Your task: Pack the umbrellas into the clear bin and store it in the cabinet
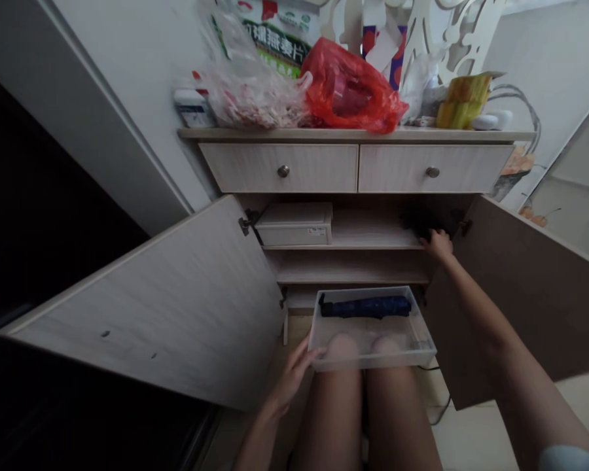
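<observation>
A clear plastic box (373, 361) rests across my knees. My left hand (294, 369) grips its near left corner. Inside, along the far wall, lies a dark blue folded umbrella (368, 307). My right hand (438, 245) reaches to the right end of the cabinet's upper shelf (373, 229), its fingers curled at a dark, soft-looking black item (419, 219). Shadow hides the item's shape and part of my fingertips. At the left of the same shelf sits a shut white box (294, 226) with a small label.
Both cabinet doors stand wide open, the left door (167, 307) and the right door (530, 294). Two closed drawers (279, 171) run above the shelves. On the cabinet top are a red plastic bag (348, 91), a filled clear bag (265, 98) and a white bottle (194, 108).
</observation>
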{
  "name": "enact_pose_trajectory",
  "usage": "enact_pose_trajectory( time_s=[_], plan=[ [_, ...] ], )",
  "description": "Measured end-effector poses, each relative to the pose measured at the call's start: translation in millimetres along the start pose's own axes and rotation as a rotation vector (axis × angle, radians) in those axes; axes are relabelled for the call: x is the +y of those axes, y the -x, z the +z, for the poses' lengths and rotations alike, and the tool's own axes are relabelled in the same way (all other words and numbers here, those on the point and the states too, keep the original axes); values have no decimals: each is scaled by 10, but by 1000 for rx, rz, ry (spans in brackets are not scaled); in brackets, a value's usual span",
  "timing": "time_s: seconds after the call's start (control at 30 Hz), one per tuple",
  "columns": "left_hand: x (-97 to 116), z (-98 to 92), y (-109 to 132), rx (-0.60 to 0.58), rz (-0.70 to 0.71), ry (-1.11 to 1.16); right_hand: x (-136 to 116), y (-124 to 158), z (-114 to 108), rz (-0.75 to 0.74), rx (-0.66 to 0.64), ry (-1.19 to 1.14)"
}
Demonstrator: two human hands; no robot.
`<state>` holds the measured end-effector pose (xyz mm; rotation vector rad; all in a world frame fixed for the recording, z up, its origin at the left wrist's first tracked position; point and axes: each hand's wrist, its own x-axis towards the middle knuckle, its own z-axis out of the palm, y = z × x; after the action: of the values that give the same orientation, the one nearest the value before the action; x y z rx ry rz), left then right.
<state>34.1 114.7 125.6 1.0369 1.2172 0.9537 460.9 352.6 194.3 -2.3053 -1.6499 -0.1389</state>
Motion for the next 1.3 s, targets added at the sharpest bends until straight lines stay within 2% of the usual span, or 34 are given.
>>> enact_pose_trajectory(
  time_s=[0.17,0.3,0.4,0.5,0.6,0.7,0.77,0.9,1.0,1.07,1.17,1.3],
  plan=[
    [20,-33,-2,6,-16,-28,-74,-260,231,123,-117,25],
    [39,-33,-8,10,-24,-36,-176,-276,379,132,-4,17],
    [26,-40,-18,23,-13,-21,-192,-287,387,114,12,-27],
    [28,-45,-11,22,-10,-23,-141,-294,292,211,20,-226],
    [55,-48,4,16,-19,-35,-42,-212,123,337,52,-615],
    [78,-55,4,1,-16,-36,100,39,-99,296,19,-1020],
    [85,-57,-6,-17,-13,-40,213,294,-279,200,-37,-1169],
    [78,-57,-26,-35,-14,-42,388,904,-680,-14,-149,-1184],
    [42,-61,-38,-48,-17,-43,393,1355,-899,-118,-298,-1125],
    [5,-67,-53,-58,-5,-37,344,1615,-946,-190,-427,-1092],
    [-46,-73,-84,-58,34,-24,254,1892,-867,-292,-588,-1038],
    [-77,-82,-114,-74,66,-50,156,2010,-643,-464,-685,-925]
  ],
)
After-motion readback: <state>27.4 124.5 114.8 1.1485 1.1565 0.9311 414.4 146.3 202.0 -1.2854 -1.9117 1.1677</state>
